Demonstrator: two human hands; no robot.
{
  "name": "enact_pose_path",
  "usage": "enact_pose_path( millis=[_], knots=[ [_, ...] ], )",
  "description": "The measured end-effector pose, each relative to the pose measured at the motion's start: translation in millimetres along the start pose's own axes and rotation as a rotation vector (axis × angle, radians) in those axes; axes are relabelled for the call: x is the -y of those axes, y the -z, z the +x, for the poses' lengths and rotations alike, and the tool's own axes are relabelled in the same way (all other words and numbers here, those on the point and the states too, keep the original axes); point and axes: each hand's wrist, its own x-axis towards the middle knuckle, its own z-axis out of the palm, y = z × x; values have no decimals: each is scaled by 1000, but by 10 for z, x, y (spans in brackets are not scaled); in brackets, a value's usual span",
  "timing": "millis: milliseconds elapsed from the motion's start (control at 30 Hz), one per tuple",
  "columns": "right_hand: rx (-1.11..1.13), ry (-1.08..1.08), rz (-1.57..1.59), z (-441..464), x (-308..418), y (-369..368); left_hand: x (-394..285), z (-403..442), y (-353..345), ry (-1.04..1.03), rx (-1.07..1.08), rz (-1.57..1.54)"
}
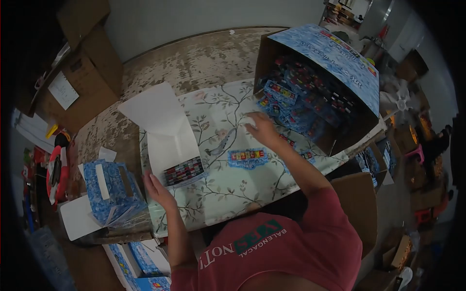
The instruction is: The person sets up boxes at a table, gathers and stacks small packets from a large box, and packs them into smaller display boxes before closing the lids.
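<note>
Loading likely needs a steady box point(171, 145) — the left hand point(160, 191), fingers extended and free, is beside its filled end. The right hand point(264, 130), fingers parted and seemingly empty, is near the carton point(325, 54); one pack point(248, 158) lies between. Keep packs flat and aligned.

Before you: grey wall point(204, 19), plain; mottled desk point(165, 63), worn, partly under floral cloth point(252, 194). To your right: white fan point(401, 101); floor point(394, 208), cluttered. Light: dim.
</note>
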Motion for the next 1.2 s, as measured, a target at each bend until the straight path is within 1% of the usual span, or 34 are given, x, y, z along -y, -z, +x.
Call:
enact_pose_path(
  millis=[33,67,100,133,167,200,233,267,300,333,367,400,433,467,500,533,567,600,667,733,767,800,833,867,900,933,967,1000,1033,1067,1100,1133,1167,1200],
  knots=[
    [-18,-118,-179,-172,-365,139,-181,3,9,-247,-9,110],
    [-33,-236,-357,-323,-648,258,-345,-37,-6,-249,-1,105],
    [-35,-242,-358,-440,-811,364,-508,-126,-28,-177,45,17],
    [-79,-257,-521,-559,-934,440,-600,-228,-65,-104,90,-64],
    [-124,-269,-682,-639,-1023,479,-596,-317,-122,-105,95,-59],
    [-123,-273,-675,-660,-1113,489,-568,-405,-179,-116,249,-24],
    [-187,-188,-741,-628,-1199,499,-608,-508,-243,-125,401,12],
    [-254,-99,-805,-569,-1285,512,-661,-647,-392,-90,427,-16],
    [-256,-95,-795,-505,-1389,522,-678,-741,-496,-162,500,-18],
    [-154,-113,-783,-437,-1486,526,-663,-821,-561,-235,574,-18],
    [-53,-129,-769,-379,-1585,503,-661,-902,-598,-242,569,-9],
    [-57,-123,-759,-336,-1710,434,-658,-971,-625,-194,637,14],
    [-110,-102,-846,-306,-1820,349,-652,-1011,-629,-143,705,36],
    [-160,-81,-934,-301,-1876,287,-644,-1036,-611,-145,701,44],
    [-158,-80,-929,-313,-1770,348,-637,-1062,-590,-25,741,67],
    [-181,-32,-865,-346,-1675,453,-626,-1077,-583,95,780,87],
    [-204,16,-803,-363,-1504,586,-606,-1080,-597,95,778,88],
    [-202,19,-801,-389,-1328,652,-579,-1081,-615,86,770,105],
    [-168,60,-573,-546,-913,639,-471,-1120,-656,95,763,132],
    [-40,231,-336,-790,-554,501,-305,-1147,-800,18,748,57],
    [-28,233,-319,-925,-434,454,-233,-1142,-868,-101,753,91],
    [148,435,-272,-1057,-321,404,-212,-1136,-921,-219,759,127],
    [323,638,-219,-1171,-220,368,-203,-1147,-942,-208,753,146],
    [330,640,-202,-1273,-135,361,-221,-1158,-968,-246,846,203],
    [384,606,-238,-1352,-76,385,-226,-1161,-982,-288,940,254],
    [437,572,-279,-1384,-43,421,-197,-1166,-979,-283,937,260],
    [442,572,-274,-1375,-29,461,-138,-1183,-971,-401,1044,427],
    [385,473,-260,-1348,-23,498,-78,-1204,-961,-520,1149,595],
    [327,373,-247,-1310,-33,512,-16,-1225,-968,-516,1152,597],
    [330,369,-244,-1259,-86,473,53,-1252,-971,-560,1139,606],
    [295,143,-183,-1189,-182,389,63,-1269,-969,-606,1125,614],
    [256,-80,-123,-1132,-265,304,68,-1288,-963,-606,1128,614],
    [258,-79,-123,-1087,-292,187,39,-1305,-960,-610,1102,591],
    [116,35,-249,-1022,-248,40,10,-1311,-942,-613,1074,569]
  ],
)
